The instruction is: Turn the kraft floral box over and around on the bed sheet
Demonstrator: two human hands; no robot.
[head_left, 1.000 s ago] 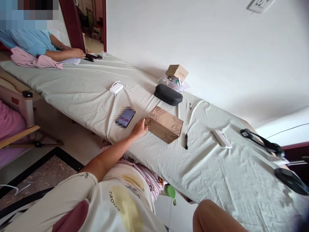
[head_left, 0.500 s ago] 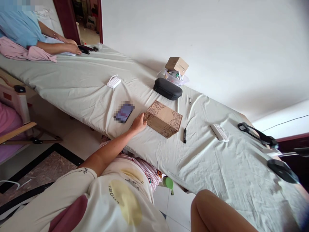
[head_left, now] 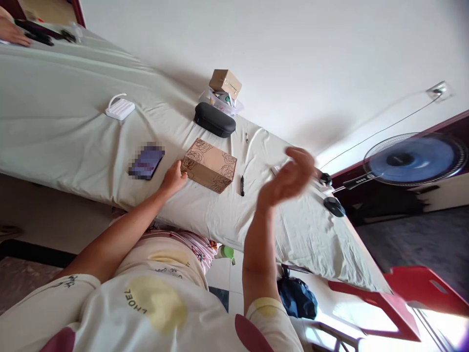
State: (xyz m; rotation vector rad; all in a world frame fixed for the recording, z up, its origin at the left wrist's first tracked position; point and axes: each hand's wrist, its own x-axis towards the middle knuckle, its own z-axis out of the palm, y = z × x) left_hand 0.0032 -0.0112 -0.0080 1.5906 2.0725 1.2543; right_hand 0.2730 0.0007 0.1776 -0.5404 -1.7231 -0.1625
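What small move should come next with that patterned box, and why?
Perhaps lower the right hand to the right end of the patterned box: the left hand is at its left end, while the right hand is raised away from it, with nothing visible in its grasp.

Near the front edge of the table (head_left: 198,210), the left hand (head_left: 173,179) touches one end of a patterned cardboard box (head_left: 210,165); the right hand (head_left: 288,177), blurred, is up in the air. A black case (head_left: 214,120) sits towards the far edge.
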